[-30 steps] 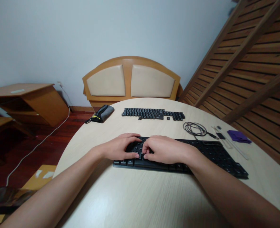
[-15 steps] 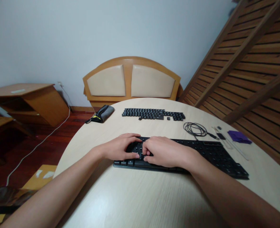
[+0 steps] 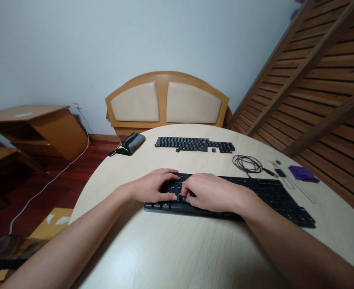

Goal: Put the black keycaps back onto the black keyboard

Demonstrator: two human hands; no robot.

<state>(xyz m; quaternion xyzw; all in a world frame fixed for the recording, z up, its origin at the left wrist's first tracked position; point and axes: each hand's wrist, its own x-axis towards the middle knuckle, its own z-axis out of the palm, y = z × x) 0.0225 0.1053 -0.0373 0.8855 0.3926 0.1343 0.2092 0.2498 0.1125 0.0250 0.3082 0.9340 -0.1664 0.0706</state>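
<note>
A black keyboard (image 3: 279, 200) lies across the table, with many key places in its left part showing no caps. My left hand (image 3: 152, 186) grips its left end, the fingers at the far edge and the thumb on the nearer keys. Over the left-middle part, my right hand (image 3: 208, 192) rests with curled fingers, thumb and fingertips drawn together at the key places; whatever is between them is hidden. Beyond the hands, loose black keycaps (image 3: 183, 143) are laid out in keyboard order, with one single keycap (image 3: 213, 150) set apart below the rows.
Right of the keycaps lies a coiled black cable (image 3: 248, 163). Farther right are small tools (image 3: 280, 172) and a folded purple cloth (image 3: 303, 173). A grey and black pouch (image 3: 131, 143) sits at the table's left edge. Behind the table (image 3: 152, 249) stands a wooden headboard (image 3: 164, 78).
My right hand's fingertips have shifted slightly, and the curled fingers sit a little differently over the keys. My left hand stays where it was on the keyboard.
</note>
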